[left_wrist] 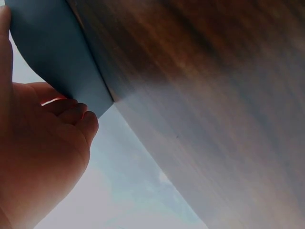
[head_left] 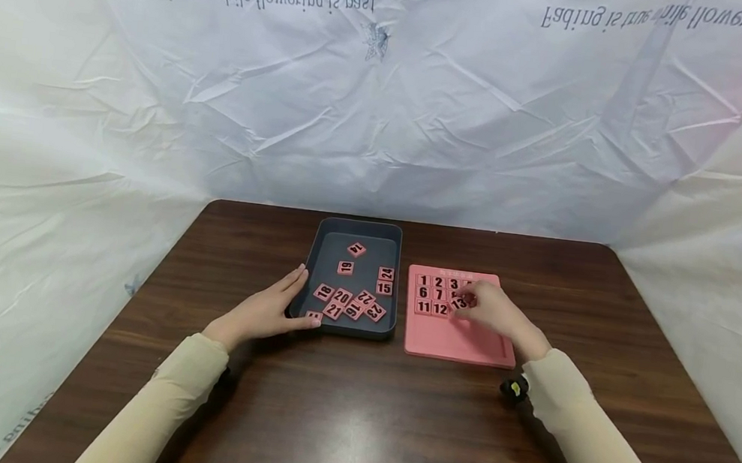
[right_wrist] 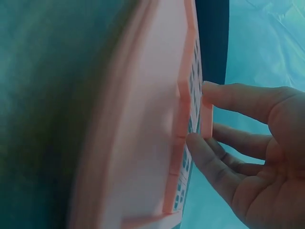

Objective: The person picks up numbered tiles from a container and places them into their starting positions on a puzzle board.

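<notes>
1. My right grip [head_left: 495, 309] is closed to a narrow pinch, thumb against fingertips, with tile 13 [head_left: 459, 303] between them. I have it by the edges, I'd judge, so its face stays readable and its underside free.
2. Tile 13 is tilted, over the board [head_left: 444, 340] just beside tile 12 [head_left: 440, 309]. The right wrist view shows it close to the laid tiles; whether it touches them I cannot tell.
3. My left grip [head_left: 265, 312] is partly closed about the near left corner of the tray [head_left: 374, 253], fingers along the outer side, thumb over the near rim. That hold likely steadies the tray on the surface [head_left: 352, 411].
4. In the tray, loose tiles [head_left: 341, 297] lie scattered, most bunched towards me and some overlapping, which seems to put them in easy reach. Another lies half hidden by my thumb; I cannot read its number.
5. The board lies flat just right of the tray, a short carry apart, I'd say. Its laid tiles run in number order where I can read them, the third row showing 11 and 12; its near part is bare pink.
</notes>
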`<action>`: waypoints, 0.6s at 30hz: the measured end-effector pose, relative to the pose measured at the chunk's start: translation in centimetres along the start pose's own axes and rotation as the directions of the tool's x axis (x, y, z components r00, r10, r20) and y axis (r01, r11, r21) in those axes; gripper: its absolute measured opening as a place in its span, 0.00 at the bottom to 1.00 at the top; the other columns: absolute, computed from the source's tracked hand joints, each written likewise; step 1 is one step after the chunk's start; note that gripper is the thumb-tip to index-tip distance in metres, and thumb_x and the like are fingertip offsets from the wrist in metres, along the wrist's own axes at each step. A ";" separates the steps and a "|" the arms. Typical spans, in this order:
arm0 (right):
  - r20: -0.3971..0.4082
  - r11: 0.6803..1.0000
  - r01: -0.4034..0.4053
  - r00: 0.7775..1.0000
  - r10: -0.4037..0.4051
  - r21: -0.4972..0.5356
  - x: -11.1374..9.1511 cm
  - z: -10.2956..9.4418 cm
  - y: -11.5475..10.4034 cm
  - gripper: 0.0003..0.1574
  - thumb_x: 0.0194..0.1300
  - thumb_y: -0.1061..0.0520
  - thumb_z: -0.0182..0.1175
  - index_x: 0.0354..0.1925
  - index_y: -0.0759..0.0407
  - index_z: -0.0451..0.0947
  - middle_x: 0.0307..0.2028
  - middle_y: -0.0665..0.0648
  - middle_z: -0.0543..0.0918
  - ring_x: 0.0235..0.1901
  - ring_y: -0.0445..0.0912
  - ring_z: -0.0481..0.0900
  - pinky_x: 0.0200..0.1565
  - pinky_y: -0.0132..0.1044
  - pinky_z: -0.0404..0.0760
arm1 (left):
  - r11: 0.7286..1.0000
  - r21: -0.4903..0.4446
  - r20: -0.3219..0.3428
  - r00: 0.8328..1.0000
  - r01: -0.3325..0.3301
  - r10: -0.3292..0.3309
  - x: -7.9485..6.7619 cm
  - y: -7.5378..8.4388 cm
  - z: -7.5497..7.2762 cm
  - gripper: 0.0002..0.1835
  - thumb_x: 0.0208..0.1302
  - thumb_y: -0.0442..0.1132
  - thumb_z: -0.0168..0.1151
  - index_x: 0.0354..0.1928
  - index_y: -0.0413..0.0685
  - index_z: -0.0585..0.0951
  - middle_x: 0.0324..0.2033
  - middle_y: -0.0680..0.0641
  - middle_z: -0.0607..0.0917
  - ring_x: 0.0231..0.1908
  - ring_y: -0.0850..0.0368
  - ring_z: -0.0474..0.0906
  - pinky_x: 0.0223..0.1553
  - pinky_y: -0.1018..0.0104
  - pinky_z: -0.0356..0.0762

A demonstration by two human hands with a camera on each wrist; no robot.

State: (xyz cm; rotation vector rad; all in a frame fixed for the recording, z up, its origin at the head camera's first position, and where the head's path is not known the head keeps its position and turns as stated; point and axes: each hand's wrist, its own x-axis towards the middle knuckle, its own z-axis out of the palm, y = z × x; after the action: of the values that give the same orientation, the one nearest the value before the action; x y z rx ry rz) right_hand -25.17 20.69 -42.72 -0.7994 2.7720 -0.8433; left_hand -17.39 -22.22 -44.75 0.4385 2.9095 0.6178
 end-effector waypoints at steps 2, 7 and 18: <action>0.002 1.000 -0.009 1.000 0.009 -0.020 -0.2 0.4 -0.1 0.21 0.60 0.61 0.71 0.49 0.74 0.82 0.27 0.55 0.79 0.27 0.46 0.70 0.33 0.39 0.70 | 1.000 -0.001 0.001 1.000 -0.003 0.003 0.0 0.0 0.0 0.64 0.55 0.80 0.57 0.81 0.49 0.46 0.80 0.48 0.43 0.75 0.42 0.53 0.68 0.42 0.63; -0.002 0.996 -0.070 0.998 0.070 -0.060 -0.6 1.0 -0.5 0.25 0.60 0.59 0.72 0.51 0.75 0.80 0.33 0.59 0.82 0.30 0.47 0.75 0.36 0.44 0.76 | 1.000 -0.006 0.001 1.000 -0.004 0.004 -0.1 -0.1 -0.1 0.64 0.55 0.80 0.57 0.81 0.48 0.46 0.80 0.47 0.43 0.76 0.42 0.53 0.68 0.42 0.63; -0.048 0.982 -0.163 0.986 0.160 -0.093 -0.8 1.6 -1.2 0.24 0.62 0.55 0.72 0.48 0.71 0.77 0.29 0.58 0.80 0.28 0.48 0.74 0.34 0.43 0.75 | 1.000 -0.007 0.008 1.000 -0.003 0.003 -0.1 -0.1 -0.3 0.64 0.55 0.80 0.57 0.81 0.49 0.45 0.80 0.47 0.43 0.76 0.42 0.53 0.68 0.42 0.63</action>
State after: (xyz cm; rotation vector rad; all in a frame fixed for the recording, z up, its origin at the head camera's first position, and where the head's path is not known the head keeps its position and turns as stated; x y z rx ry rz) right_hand -23.54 19.53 -43.41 -0.5669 2.8842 -0.7079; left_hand -17.38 -22.48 -44.56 0.4440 2.8990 0.6252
